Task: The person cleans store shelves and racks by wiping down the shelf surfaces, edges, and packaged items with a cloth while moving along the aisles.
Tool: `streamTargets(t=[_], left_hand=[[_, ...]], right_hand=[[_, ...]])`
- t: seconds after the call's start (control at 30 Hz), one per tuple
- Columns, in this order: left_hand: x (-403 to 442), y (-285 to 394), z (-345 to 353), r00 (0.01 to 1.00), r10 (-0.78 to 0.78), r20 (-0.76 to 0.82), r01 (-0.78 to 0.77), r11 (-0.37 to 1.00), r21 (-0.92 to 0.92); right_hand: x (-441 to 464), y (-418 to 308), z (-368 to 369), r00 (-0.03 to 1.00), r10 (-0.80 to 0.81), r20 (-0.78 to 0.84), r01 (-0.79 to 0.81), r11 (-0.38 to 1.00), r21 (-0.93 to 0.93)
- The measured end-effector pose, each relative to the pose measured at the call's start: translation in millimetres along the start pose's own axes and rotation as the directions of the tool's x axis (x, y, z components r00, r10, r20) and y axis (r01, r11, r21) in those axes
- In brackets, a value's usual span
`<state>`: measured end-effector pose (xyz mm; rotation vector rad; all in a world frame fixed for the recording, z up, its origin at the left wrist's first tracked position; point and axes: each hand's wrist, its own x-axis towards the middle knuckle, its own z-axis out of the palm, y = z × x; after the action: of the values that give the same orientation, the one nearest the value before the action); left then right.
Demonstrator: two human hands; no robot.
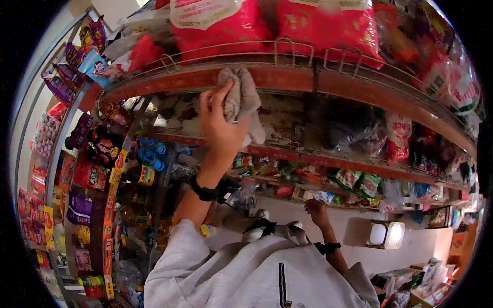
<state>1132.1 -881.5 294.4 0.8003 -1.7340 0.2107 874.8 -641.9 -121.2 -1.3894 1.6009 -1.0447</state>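
and there's the grey cloth, one of it, bunched up against the red shelf edge, its tail hanging below toward the lower shelf. your left hand has it, fingers clamped on the folds! your right hand hangs low by your side, fingers looking loosely curled; whether they grip anything, i cannot tell.

watch that wire guard just above: ride the cloth too high and a loop could snag it, or your knuckles could nudge the bags behind. that dangling tail may catch too, and a hard rub might shake grit down onto the packets below.

now the count: two hands, two black wristbands, one on the left, one on the right. two big red bags straight above, one left, one right. the blue packs off left? too bunched to number.
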Motion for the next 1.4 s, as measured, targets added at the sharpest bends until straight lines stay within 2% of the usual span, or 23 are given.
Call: streamTargets(t=[0.07,0.17,0.3,0.37,0.4,0.43,0.47,0.5,0.57,0.6,0.67,0.7,0.77,0.8,0.83,0.9,0.97,1.03,1.1,1.17,1.23,1.3,1.4], left_hand=[[3,22,7,0.999,0.010,0.033,-0.009,0.999,-0.045],[5,53,22,0.996,0.060,0.066,-0.057,0.997,-0.044],[8,85,25,0.978,0.059,0.202,-0.068,0.997,0.041],[8,88,22,0.928,0.204,0.312,-0.213,0.977,-0.005],[8,89,16,0.929,0.203,0.311,-0.212,0.977,-0.005],[7,88,6,0.823,0.130,0.554,-0.137,0.990,-0.030],[5,88,-3,0.650,0.064,0.757,-0.059,0.998,-0.034],[0,86,-9,0.650,0.066,0.757,-0.061,0.998,-0.035],[-11,85,-15,0.697,0.061,0.715,0.018,0.994,-0.103],[-9,88,-16,0.695,0.073,0.715,0.011,0.994,-0.112],[-2,96,-18,0.911,0.003,0.412,0.074,0.983,-0.170],[1,100,-14,0.910,0.005,0.415,0.077,0.980,-0.182],[8,107,4,0.978,0.141,0.156,-0.093,0.954,-0.284],[8,107,17,0.975,0.163,0.149,-0.119,0.956,-0.266],[7,111,31,0.976,0.159,0.148,-0.112,0.952,-0.283],[3,123,58,0.981,0.052,0.186,-0.034,0.995,-0.097],[-6,123,80,0.993,0.061,0.102,-0.047,0.989,-0.140],[-14,123,85,0.999,0.042,0.030,-0.037,0.988,-0.149],[-19,122,84,0.998,0.007,0.066,0.006,0.979,-0.205],[-20,122,81,0.982,-0.061,0.181,0.117,0.941,-0.317],[-19,120,77,0.983,-0.009,0.185,0.069,0.943,-0.325],[-17,117,72,0.983,0.040,0.178,0.022,0.943,-0.333],[-13,106,53,0.924,0.116,0.363,0.136,0.789,-0.599]], right_hand=[[-10,-5,-6,0.986,0.169,-0.007,-0.148,0.881,0.450],[-23,8,-13,0.991,0.123,-0.044,-0.081,0.842,0.533],[-38,24,-27,0.988,0.156,-0.016,-0.127,0.858,0.497],[-45,30,-31,0.987,0.161,-0.031,-0.116,0.820,0.560],[-48,33,-33,0.986,0.162,-0.036,-0.112,0.807,0.580],[-50,32,-35,0.984,0.179,-0.025,-0.130,0.798,0.588],[-53,31,-36,0.982,0.187,-0.021,-0.138,0.793,0.593],[-55,26,-39,0.981,0.195,-0.017,-0.146,0.788,0.598],[-61,-6,-49,0.985,0.167,-0.047,-0.145,0.942,0.303],[-60,-1,-47,0.984,0.167,-0.058,-0.142,0.941,0.307],[-67,23,-40,0.981,0.163,-0.104,-0.095,0.873,0.478],[-68,20,-41,0.979,0.171,-0.113,-0.098,0.874,0.475],[-62,7,-47,0.984,0.148,-0.097,-0.111,0.943,0.314],[-57,10,-49,0.982,0.157,-0.106,-0.118,0.944,0.307],[-49,12,-51,0.989,-0.029,-0.147,0.041,0.996,0.078],[-41,6,-64,0.967,-0.204,-0.156,0.176,0.969,-0.175],[-30,-75,-85,0.896,-0.309,-0.319,0.248,0.944,-0.217],[-22,-193,-116,0.899,-0.240,-0.368,0.112,0.935,-0.336],[-7,-269,-135,0.848,-0.323,-0.420,0.188,0.924,-0.332],[7,-334,-142,0.750,-0.565,-0.345,0.331,0.771,-0.543],[30,-387,-134,0.764,-0.569,-0.305,0.447,0.807,-0.385],[58,-397,-123,0.734,-0.597,-0.325,0.461,0.789,-0.406],[74,-403,-106,0.669,-0.643,-0.372,0.437,0.746,-0.502]])
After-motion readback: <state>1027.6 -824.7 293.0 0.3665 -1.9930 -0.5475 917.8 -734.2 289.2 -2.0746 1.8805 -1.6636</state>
